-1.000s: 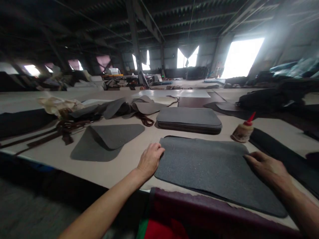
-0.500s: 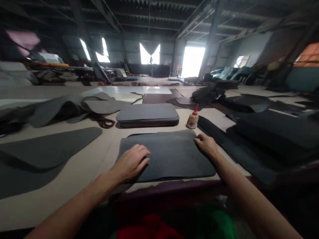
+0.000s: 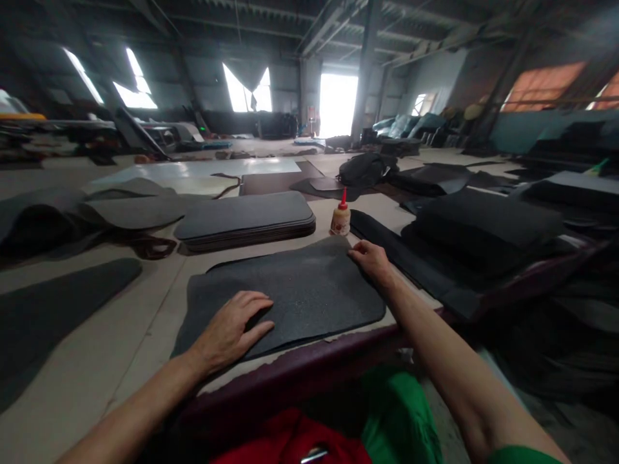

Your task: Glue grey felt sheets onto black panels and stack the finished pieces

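A dark grey sheet (image 3: 304, 293) with rounded corners, looking like leather or felt, lies near the table's front edge. Another dark piece peeks out along its far left edge, so at least two layers lie there. My left hand (image 3: 236, 327) rests on the sheet's left part, fingers stretched out and thumb apart. At the far right corner, my right hand (image 3: 372, 261) pinches the sheet's edge between thumb and fingers. Just beyond that hand stands a small glue-type bottle (image 3: 340, 221) with a red pointed cap.
Behind the sheet sits a neat stack of grey rounded panels (image 3: 246, 216). Loose grey material (image 3: 130, 216) curls at the left, above a dark flat piece (image 3: 68, 316). Dark folded material (image 3: 469, 225) is piled on the right. A black bag-like bundle (image 3: 366, 170) lies farther back.
The view has turned to the right, so everything appears shifted left. Both hands keep their places on the sheet; the left thumb is spread a little wider from the fingers.
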The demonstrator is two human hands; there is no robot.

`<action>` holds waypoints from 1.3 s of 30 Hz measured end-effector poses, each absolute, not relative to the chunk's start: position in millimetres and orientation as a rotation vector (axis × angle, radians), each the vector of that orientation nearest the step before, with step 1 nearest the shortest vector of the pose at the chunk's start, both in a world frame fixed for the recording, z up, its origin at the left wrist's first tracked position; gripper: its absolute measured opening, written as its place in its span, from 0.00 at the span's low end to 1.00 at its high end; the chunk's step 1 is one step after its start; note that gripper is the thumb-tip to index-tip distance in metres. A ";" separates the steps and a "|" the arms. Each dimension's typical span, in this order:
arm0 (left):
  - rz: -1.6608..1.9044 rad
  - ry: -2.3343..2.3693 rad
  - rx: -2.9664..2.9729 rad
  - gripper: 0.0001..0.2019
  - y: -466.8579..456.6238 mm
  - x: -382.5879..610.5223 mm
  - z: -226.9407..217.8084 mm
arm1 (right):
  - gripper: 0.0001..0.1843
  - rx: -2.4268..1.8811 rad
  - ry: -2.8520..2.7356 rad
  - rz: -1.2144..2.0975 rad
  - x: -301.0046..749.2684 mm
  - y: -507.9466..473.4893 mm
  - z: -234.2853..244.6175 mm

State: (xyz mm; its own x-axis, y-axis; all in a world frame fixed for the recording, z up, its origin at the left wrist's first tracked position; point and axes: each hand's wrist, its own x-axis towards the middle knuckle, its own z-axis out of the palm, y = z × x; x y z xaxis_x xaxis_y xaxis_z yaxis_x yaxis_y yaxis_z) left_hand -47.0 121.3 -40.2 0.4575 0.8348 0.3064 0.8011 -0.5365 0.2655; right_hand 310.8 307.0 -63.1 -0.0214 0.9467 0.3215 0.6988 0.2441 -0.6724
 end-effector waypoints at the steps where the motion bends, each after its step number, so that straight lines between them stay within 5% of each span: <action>1: 0.613 1.463 2.616 0.18 121.0 -46.3 -39.3 | 0.16 -1.505 -1.767 0.443 311.9 308.7 -64.3; 12: 0.520 1.457 2.634 0.28 117.4 -45.1 -36.9 | 0.18 -1.565 -1.868 0.466 318.6 310.5 -60.4; 17: 0.494 1.455 2.623 0.32 118.5 -42.3 -34.2 | 0.23 -1.679 -1.904 0.211 313.4 280.3 -31.6; 22: 0.506 1.469 2.589 0.33 117.3 -42.9 -36.4 | 0.22 -1.101 -2.218 0.086 245.5 205.0 -1.9; 25: 0.550 1.519 2.547 0.35 119.8 -48.4 -44.3 | 0.28 -0.844 -2.411 0.141 190.9 175.3 -15.2; 39: 0.450 1.629 2.538 0.40 126.5 -52.9 -51.2 | 0.58 -1.350 -2.507 0.390 203.1 163.8 -45.2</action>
State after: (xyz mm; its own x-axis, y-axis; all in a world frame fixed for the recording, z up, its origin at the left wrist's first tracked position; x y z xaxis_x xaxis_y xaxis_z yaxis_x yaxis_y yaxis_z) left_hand -52.9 126.5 -51.2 0.3869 0.9011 0.1958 0.8737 -0.4261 0.2347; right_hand 203.1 163.8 -45.2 -0.5310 0.8409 0.1049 0.7692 0.5302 -0.3567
